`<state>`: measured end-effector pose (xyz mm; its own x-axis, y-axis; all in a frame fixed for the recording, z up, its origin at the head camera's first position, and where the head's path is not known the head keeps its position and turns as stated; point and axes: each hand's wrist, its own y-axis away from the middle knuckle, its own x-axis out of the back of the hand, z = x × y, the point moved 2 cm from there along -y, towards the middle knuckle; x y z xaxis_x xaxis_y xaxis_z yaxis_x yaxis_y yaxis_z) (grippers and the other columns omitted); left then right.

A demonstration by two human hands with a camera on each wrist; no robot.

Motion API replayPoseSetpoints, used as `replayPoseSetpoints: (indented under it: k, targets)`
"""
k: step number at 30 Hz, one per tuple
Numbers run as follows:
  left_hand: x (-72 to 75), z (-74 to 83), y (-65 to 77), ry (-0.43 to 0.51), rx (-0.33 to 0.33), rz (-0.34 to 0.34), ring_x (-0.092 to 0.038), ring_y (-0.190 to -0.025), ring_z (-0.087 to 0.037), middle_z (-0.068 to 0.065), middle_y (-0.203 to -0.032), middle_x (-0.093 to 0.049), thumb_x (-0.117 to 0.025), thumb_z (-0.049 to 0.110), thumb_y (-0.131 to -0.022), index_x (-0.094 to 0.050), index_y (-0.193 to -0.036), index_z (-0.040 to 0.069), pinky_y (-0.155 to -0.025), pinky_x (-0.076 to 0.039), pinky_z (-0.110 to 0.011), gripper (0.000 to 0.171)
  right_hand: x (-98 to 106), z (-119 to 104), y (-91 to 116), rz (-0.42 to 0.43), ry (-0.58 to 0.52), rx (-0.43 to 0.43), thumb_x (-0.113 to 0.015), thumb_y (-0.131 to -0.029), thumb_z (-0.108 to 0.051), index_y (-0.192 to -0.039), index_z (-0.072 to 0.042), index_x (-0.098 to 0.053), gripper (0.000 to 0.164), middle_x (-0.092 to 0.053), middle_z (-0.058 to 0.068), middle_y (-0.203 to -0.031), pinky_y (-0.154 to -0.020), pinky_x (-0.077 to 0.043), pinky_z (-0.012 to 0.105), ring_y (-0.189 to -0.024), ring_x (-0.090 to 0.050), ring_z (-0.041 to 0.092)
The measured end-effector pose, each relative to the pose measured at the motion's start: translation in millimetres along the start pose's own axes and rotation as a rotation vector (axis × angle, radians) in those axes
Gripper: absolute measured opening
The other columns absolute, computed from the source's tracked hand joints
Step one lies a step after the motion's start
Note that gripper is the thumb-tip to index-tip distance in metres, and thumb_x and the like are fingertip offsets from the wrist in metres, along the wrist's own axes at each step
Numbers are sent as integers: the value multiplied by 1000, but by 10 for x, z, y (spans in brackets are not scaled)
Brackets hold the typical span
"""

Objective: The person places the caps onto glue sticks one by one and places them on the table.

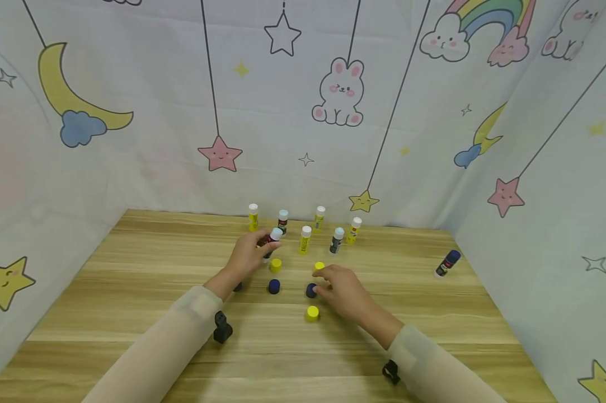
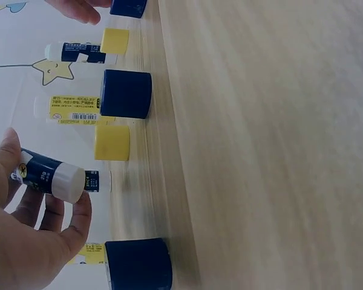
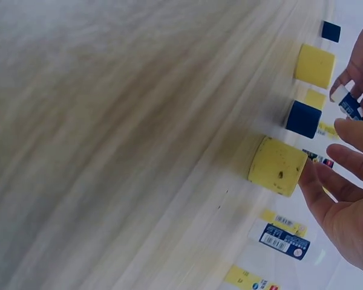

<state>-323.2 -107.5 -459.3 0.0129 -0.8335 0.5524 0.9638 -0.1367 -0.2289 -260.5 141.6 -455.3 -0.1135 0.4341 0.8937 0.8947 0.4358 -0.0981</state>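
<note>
My left hand (image 1: 249, 253) grips a dark blue glue stick (image 1: 272, 246) whose pale top shows without a cap. In the left wrist view this glue stick (image 2: 42, 175) tilts between the thumb and the fingers. My right hand (image 1: 344, 290) hovers with loosely bent fingers beside a dark blue cap (image 1: 311, 290) and a yellow cap (image 1: 320, 266). In the right wrist view its fingers (image 3: 348, 158) are spread, with nothing seen gripped. Nearby on the table are another yellow cap (image 1: 276, 265), a dark blue cap (image 1: 274, 286) and a front yellow cap (image 1: 312, 314).
Several uncapped glue sticks stand towards the back, including a yellow one (image 1: 305, 242) and a dark blue one (image 1: 336, 242). A capped dark blue glue stick (image 1: 447, 265) is at the right. My left arm partly hides another dark cap (image 1: 238, 287). Printed curtains (image 1: 282, 184) border the wooden table (image 1: 282, 369).
</note>
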Motion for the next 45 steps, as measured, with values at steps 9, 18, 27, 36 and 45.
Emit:
replayPoseSetpoints:
  k: [9, 18, 27, 36, 45]
  targets:
    - [12, 27, 19, 1, -2, 8, -64, -95, -23, -8, -104, -72, -71, 27, -96, -70, -121, 5, -83, -55, -40, 33, -48, -43, -35, -32, 58, 58, -74, -95, -22, -119, -9, -73, 27, -70, 6, -114, -82, -57, 36, -97, -67, 18]
    - [1, 21, 0, -34, 40, 6, -66, -99, -23, -6, -110, -73, -74, 29, -94, -71, -121, 7, -84, -56, -39, 34, -71, -62, -61, -53, 78, 69, -76, -93, -18, -113, -9, -76, 22, -69, 1, -102, -74, -53, 29, -86, -63, 11]
    - [14, 58, 18, -57, 48, 23, -68, -98, -23, -6, -108, -74, -77, 26, -92, -72, -117, 7, -81, -56, -39, 32, -88, -81, -105, -74, 100, 74, -77, -92, -16, -112, -9, -76, 22, -71, 3, -104, -77, -55, 29, -89, -65, 13]
    - [15, 56, 27, -53, 53, 22, -68, -97, -21, -4, -108, -74, -77, 29, -91, -73, -118, 9, -81, -57, -37, 34, -101, -86, -128, -81, 94, 74, -77, -91, -12, -112, -8, -76, 21, -73, 4, -108, -84, -56, 32, -96, -67, 15]
    - [65, 76, 37, -69, 68, 22, -68, -98, -22, -5, -108, -74, -77, 29, -92, -73, -122, 9, -82, -57, -38, 36, -85, -79, -139, -43, 63, 8, -77, -91, -12, -111, -9, -75, 20, -73, 3, -108, -80, -56, 29, -89, -66, 11]
